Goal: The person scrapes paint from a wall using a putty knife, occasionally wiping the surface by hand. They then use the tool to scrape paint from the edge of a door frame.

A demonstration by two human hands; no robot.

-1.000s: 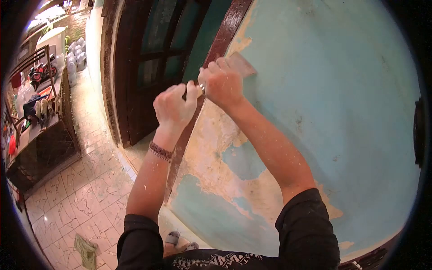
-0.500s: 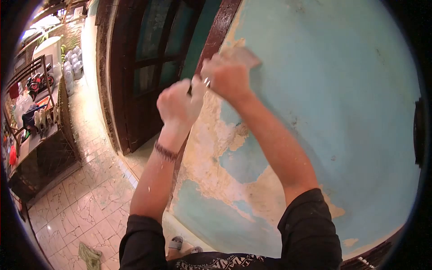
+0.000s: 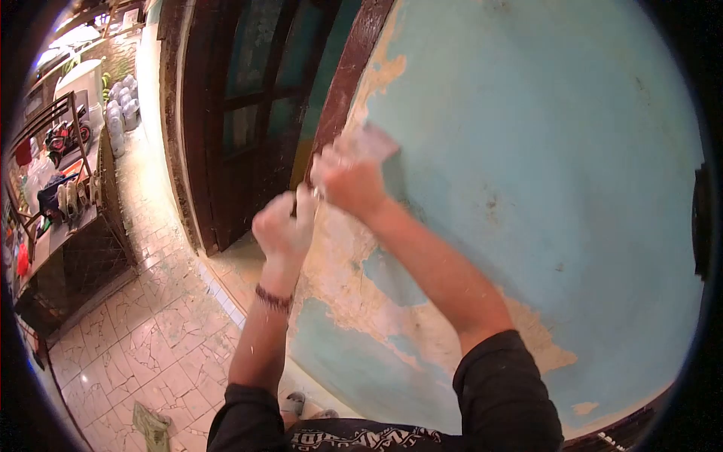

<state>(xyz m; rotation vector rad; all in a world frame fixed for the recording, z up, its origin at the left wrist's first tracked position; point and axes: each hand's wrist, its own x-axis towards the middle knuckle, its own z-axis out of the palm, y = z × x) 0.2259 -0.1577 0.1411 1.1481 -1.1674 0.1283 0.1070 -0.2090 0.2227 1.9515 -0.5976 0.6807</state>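
My right hand (image 3: 350, 177) is closed around a scraper whose flat blade (image 3: 379, 143) lies near the blue wall (image 3: 527, 151), beside the dark red door frame (image 3: 354, 68). Lower and to the left, my left hand (image 3: 285, 224) is closed at the near end of the same tool, with a beaded bracelet (image 3: 273, 298) at the wrist. Both hands are slightly blurred. Beneath them, a patch of bare, pale plaster (image 3: 339, 260) shows where the paint is gone.
A dark wooden door (image 3: 256, 128) with glass panes stands at the left. Further left are a cluttered table (image 3: 56, 233) and plastic bottles (image 3: 124, 105). A greenish cloth (image 3: 153, 427) lies on the tiled floor (image 3: 143, 331). Sandalled feet (image 3: 294, 404) show at the bottom.
Both hands and the scraper have moved down and to the left along the wall. More bare plaster shows near the top of the door frame, where the tool was.
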